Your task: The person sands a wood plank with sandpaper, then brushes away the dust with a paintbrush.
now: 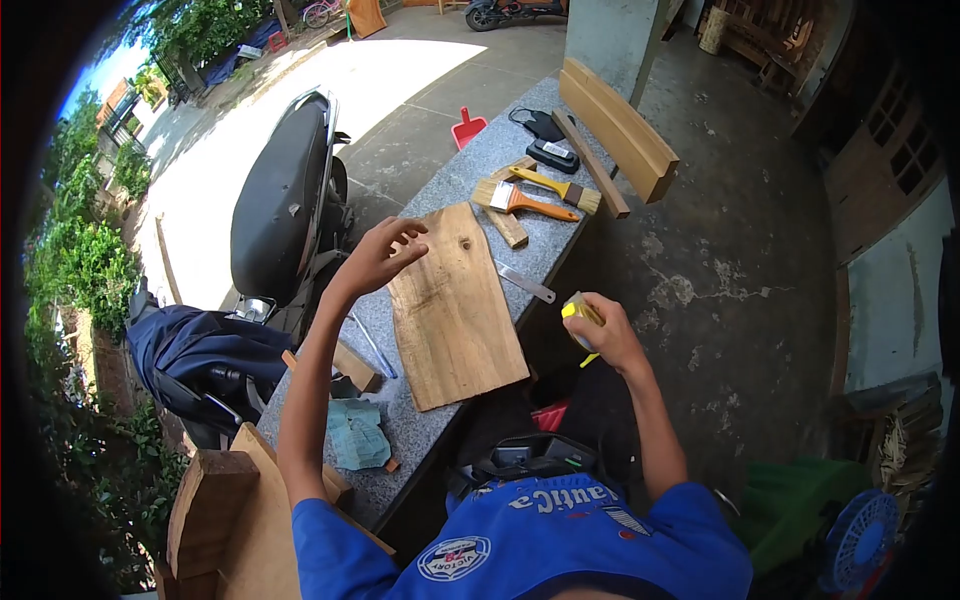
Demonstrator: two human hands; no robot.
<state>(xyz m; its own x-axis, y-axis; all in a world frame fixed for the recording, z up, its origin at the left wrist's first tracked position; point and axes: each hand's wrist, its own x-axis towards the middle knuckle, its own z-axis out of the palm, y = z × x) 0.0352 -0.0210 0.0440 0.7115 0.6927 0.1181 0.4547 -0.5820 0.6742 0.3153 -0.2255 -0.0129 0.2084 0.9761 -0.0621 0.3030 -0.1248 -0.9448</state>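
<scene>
Your left arm stretches forward over the speckled grey stone bench (420,430), wrist bent, with your left hand (385,252) hovering just above the near-left corner of the flat brown wooden board (455,310); its fingers are spread and loosely curled, holding nothing. Your right arm bends at the elbow beside the bench edge, and your right hand (605,335) is closed around a small yellow tool (578,312), off the board's right side. The board lies flat across the bench between your two hands. Beyond it lie a flat metal blade (525,283), two orange-handled paintbrushes (530,200), and a long pale timber plank (618,128).
</scene>
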